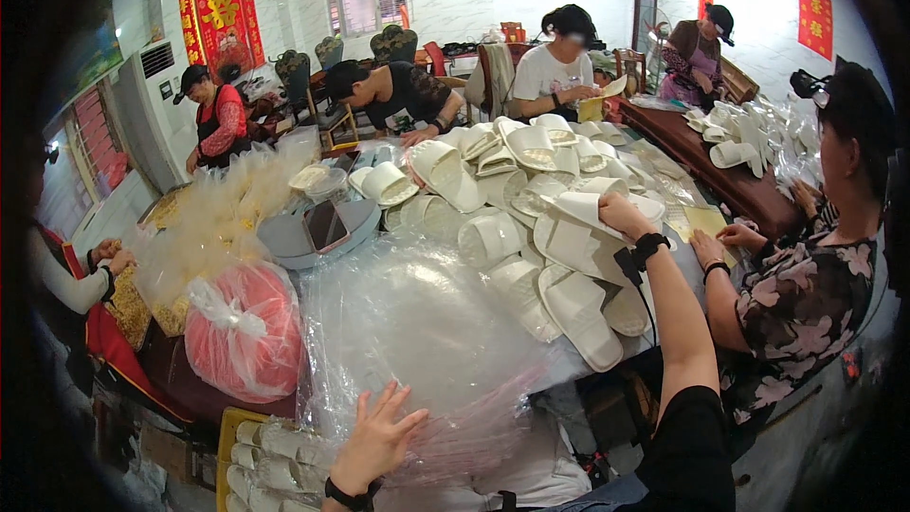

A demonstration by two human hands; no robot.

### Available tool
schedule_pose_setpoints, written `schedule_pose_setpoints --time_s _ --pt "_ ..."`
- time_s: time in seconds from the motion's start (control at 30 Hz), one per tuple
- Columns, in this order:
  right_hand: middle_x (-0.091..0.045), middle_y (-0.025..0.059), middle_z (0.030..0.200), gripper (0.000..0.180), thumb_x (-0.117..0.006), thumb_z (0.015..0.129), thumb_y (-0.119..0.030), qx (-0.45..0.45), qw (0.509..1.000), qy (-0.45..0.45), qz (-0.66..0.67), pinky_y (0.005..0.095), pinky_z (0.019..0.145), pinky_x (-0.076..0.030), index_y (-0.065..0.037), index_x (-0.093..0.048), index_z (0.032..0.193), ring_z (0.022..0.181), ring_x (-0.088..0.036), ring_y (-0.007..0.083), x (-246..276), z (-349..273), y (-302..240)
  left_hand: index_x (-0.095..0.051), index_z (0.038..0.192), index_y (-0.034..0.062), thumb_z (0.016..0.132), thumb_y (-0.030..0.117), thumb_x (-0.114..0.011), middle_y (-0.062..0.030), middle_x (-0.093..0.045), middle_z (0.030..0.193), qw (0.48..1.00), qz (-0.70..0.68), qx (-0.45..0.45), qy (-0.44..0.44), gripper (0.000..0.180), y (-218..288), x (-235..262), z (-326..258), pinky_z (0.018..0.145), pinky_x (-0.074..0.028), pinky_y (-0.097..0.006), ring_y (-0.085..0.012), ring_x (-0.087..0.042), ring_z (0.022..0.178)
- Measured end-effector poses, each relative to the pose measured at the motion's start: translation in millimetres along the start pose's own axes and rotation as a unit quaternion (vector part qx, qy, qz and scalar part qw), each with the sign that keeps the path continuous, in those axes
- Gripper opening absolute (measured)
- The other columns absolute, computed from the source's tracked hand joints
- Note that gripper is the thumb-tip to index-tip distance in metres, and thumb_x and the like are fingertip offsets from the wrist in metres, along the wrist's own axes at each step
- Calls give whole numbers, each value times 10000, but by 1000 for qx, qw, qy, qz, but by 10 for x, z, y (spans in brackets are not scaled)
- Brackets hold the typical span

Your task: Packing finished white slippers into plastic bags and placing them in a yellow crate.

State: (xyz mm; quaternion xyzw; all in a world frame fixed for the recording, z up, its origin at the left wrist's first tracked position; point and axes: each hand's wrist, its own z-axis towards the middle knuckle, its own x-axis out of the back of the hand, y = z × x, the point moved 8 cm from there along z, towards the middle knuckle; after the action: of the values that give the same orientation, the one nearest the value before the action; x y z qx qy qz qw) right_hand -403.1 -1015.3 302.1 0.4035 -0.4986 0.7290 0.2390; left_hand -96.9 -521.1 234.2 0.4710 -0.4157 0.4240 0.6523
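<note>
My left hand (376,438) lies with fingers spread on the near edge of a stack of clear plastic bags (398,308), holding nothing. Out to the right, my right hand (626,216) grips a white slipper (576,206) at the near side of a large heap. The heap of white open-toed slippers (493,239) spreads across the middle of the table, with soles and straps facing various ways. Just below my right hand, another slipper (573,308) lies sole-down near the table edge.
A phone (325,226) rests on a grey-blue lidded container (275,235). Left of the bags sits a knotted clear bag of pink material (242,337). Below is a yellow crate (227,446) of wrapped slippers. At close right, a co-worker (806,294) works; other people surround the table.
</note>
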Motion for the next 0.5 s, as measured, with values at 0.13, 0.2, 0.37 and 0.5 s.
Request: schedule_pose_setpoints --time_s 0.13,0.2,0.37,0.5 --pt "-669 182 1023 212 -574 838 -74 63 998 7 0 418 833 -496 5 -729 959 932 -648 327 -10 -10 -26 -629 1363 195 859 94 -709 -195 -440 1542 1000 5 24 -8 520 -26 -65 22 1143 -280 -603 -379 -376 1469" --pt "-622 142 1048 170 -565 835 -36 65 994 29 87 369 849 -477 18 -696 930 986 -623 278 73 -165 -215 -599 1392 183 854 85 -705 -196 -429 1553 998 -12 54 9 558 -60 -42 -7 1138 -286 -592 -385 -380 1463" --pt "-578 124 1160 249 -563 889 9 212 943 217 137 323 921 -453 63 -680 1103 1073 -582 273 448 -698 -594 -604 1355 164 829 47 -703 -195 -422 1555 999 8 37 24 548 -36 -14 83 1116 -313 -581 -427 -375 1450" --pt "-533 159 1411 380 -560 938 3 232 926 134 265 308 1062 -395 88 -589 1307 1301 -522 268 315 -1568 -1304 -631 1198 127 789 4 -694 -183 -407 1558 999 33 -28 17 432 109 89 32 1089 -354 -602 -456 -341 1459"
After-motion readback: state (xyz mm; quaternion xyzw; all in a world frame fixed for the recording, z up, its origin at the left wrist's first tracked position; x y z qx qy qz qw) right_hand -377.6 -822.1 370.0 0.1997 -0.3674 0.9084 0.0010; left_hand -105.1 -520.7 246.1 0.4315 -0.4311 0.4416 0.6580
